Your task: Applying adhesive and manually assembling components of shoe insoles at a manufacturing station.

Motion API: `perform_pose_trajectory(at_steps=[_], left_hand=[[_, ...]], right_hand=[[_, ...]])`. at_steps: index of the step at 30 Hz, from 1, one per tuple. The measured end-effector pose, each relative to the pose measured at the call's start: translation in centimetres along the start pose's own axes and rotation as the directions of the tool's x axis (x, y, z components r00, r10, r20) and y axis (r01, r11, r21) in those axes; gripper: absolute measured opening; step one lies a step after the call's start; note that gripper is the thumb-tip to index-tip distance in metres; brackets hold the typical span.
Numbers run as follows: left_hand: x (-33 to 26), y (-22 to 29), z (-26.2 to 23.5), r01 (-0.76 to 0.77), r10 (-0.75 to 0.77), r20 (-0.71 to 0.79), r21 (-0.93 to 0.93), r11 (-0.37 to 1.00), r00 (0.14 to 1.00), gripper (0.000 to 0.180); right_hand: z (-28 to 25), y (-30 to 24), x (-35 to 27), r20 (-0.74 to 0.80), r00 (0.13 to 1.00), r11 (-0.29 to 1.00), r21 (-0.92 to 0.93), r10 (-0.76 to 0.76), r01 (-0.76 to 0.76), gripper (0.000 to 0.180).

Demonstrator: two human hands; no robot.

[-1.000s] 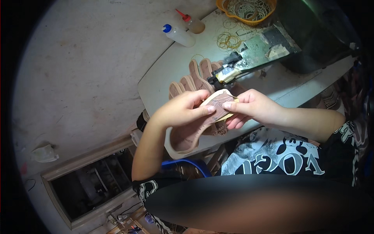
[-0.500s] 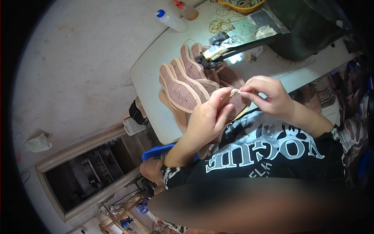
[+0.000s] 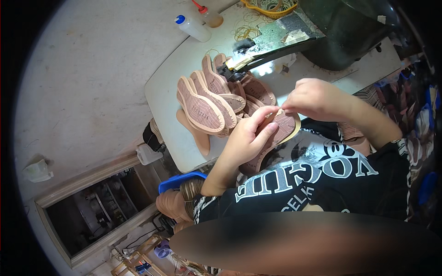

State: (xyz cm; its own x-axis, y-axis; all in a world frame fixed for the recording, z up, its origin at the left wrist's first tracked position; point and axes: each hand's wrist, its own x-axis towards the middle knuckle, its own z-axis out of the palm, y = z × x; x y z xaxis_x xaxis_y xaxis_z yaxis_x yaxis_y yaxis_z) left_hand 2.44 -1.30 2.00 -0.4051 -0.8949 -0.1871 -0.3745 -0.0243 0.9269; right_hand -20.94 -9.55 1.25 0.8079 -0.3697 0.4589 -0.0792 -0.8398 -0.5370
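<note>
My left hand (image 3: 248,138) holds a brown patterned insole (image 3: 286,129) with a pale edge, thumb on its face and fingers at its tip. My right hand (image 3: 313,99) is closed in a pinch at the insole's upper edge, where a small pale bit of the edge lining shows between my fingertips. Left of my hands, several finished-looking insoles (image 3: 199,106) with pleated pale rims overlap in a pile on the white table (image 3: 160,89). Beside the pile lies a plain tan insole (image 3: 195,134).
A blue-capped bottle (image 3: 194,29) and a red-nozzled bottle (image 3: 212,18) stand at the table's far edge. Loose rubber bands (image 3: 245,33) lie near a yellow basket (image 3: 271,14). A dark machine (image 3: 343,43) with a lit arm reaches over the table. A blue bin (image 3: 168,185) sits below left.
My right hand has turned knuckles-up, still pinching the insole's edge. More of the insole now shows below my left hand. The whole view has shifted slightly.
</note>
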Motion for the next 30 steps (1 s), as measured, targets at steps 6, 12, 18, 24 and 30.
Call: perform_pose_trajectory(at_steps=[6,12,18,24,30], left_hand=[[0.3,-0.3,1.0,-0.091,0.081,-0.086,-0.128,0.988,0.993,0.029],[0.3,1.1,-0.5,0.028,-0.022,0.066,-0.086,0.996,0.998,0.03],[0.9,2.7,-1.4,0.02,-0.026,0.085,0.079,0.997,0.996,0.028],[1.0,5.9,-4.1,-0.055,0.043,0.048,0.283,0.958,0.998,0.027],[3.6,7.0,-8.5,-0.234,0.17,0.162,0.618,0.75,0.972,0.03]], right_hand=[[-0.8,-0.9,0.8,0.086,0.94,0.919,0.199,0.331,-0.342,0.012],[-1.9,0.5,1.3,0.137,0.969,0.883,0.401,0.206,-0.245,0.016],[-3.0,-0.4,3.0,0.167,0.983,0.992,-0.09,-0.076,0.092,0.011],[0.5,-0.2,1.3,0.376,0.766,0.143,0.847,0.522,-0.512,0.02],[4.3,-3.8,3.4,0.357,0.77,-0.166,0.933,0.528,-0.319,0.031]])
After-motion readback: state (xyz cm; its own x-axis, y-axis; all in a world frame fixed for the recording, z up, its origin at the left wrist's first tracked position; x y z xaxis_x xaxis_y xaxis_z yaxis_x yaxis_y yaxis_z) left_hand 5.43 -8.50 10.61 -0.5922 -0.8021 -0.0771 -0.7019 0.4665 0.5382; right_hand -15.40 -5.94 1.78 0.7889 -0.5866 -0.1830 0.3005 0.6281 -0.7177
